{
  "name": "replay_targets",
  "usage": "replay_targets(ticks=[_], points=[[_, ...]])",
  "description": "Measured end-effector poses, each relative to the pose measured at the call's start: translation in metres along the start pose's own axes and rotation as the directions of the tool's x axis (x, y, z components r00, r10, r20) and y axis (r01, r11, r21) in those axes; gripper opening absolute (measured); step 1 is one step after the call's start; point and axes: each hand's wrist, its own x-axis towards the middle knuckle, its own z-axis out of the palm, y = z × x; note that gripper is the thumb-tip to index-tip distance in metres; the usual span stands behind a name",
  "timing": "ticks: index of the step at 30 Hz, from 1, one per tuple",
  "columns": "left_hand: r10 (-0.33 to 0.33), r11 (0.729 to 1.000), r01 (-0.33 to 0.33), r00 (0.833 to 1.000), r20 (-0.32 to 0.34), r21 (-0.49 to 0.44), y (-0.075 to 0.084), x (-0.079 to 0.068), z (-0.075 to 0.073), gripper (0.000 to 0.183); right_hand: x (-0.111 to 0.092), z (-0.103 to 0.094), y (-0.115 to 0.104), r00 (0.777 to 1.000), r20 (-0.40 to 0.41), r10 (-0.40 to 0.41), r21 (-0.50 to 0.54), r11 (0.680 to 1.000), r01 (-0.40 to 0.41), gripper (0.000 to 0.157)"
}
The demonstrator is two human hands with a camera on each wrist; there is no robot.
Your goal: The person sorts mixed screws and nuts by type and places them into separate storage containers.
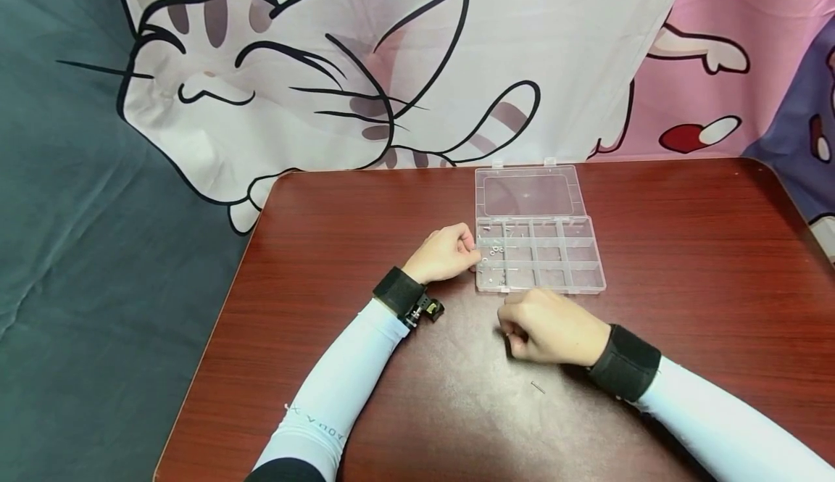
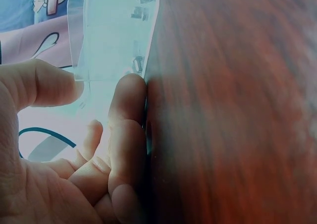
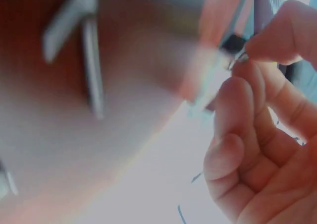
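Observation:
A clear plastic compartment box [image 1: 580, 254] lies on the table with its lid [image 1: 531, 196] folded back. Several tiny metal parts sit in its left compartments. At the box's left edge, my left hand [image 1: 445, 254] grips the side. The left wrist view shows the thumb [image 2: 54, 85] at the box's corner and a finger [image 2: 128, 102] along its lower edge. Before the box, my right hand [image 1: 554, 328] is held with curled fingers. In the right wrist view it pinches a tiny metal piece [image 3: 241, 58], too small to identify, between thumb and forefinger.
A small thin metal pin or screw [image 1: 538, 387] lies on the reddish-brown table [image 1: 417, 409], nearer the front than my right hand. Blurred grey metal shapes [image 3: 91, 65] show in the right wrist view. Behind the table hangs a cat-printed cloth [image 1: 554, 32].

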Motion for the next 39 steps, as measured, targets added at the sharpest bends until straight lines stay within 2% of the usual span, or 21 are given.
replay_targets(ticks=[4, 10, 21, 34, 39], points=[[-0.003, 1.000, 0.003, 1.000, 0.009, -0.011, 0.000, 0.000, 0.000, 0.013, 0.005, -0.014, 0.012, 1.000, -0.017, 0.024, -0.028, 0.999, -0.024, 0.025], [-0.004, 1.000, 0.004, 1.000, 0.009, -0.008, 0.001, -0.001, -0.001, 0.012, 0.014, -0.033, 0.030, 0.996, -0.088, 0.008, -0.067, 0.998, -0.014, 0.026], [0.000, 1.000, 0.000, 1.000, 0.013, -0.015, 0.000, -0.001, -0.001, 0.013, 0.031, -0.068, 0.064, 0.985, -0.170, 0.011, -0.160, 0.986, -0.039, 0.022], [0.017, 1.000, -0.017, 1.000, 0.012, -0.014, -0.001, 0.000, 0.000, 0.013, 0.040, -0.074, 0.070, 0.984, -0.180, 0.004, -0.172, 0.984, -0.035, 0.023], [0.017, 1.000, -0.017, 1.000, 0.015, -0.011, -0.002, 0.001, 0.000, 0.014, 0.040, -0.075, 0.071, 0.989, -0.145, 0.028, -0.208, 0.976, -0.058, 0.015]])
